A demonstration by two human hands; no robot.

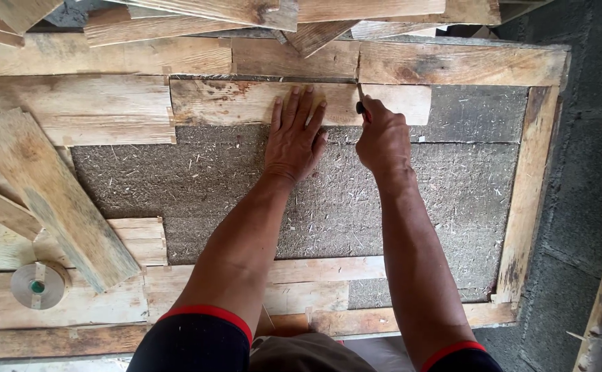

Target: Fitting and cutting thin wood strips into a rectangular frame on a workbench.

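Note:
My left hand (294,138) lies flat, fingers spread, with its fingertips pressing on a pale wooden plank (239,102) laid across the top of a grey chipboard panel (246,186). My right hand (382,141) is closed around a small pencil-like tool (361,103) with a red and dark body. The tool's tip touches the plank just right of my left fingers. A wooden frame (528,200) borders the panel on the right and top.
Loose planks (53,200) lie slanted at the left over other boards. A round grey disc (37,285) rests on the lower-left boards. More planks (211,14) pile along the top. A concrete block surface (590,172) runs on the right.

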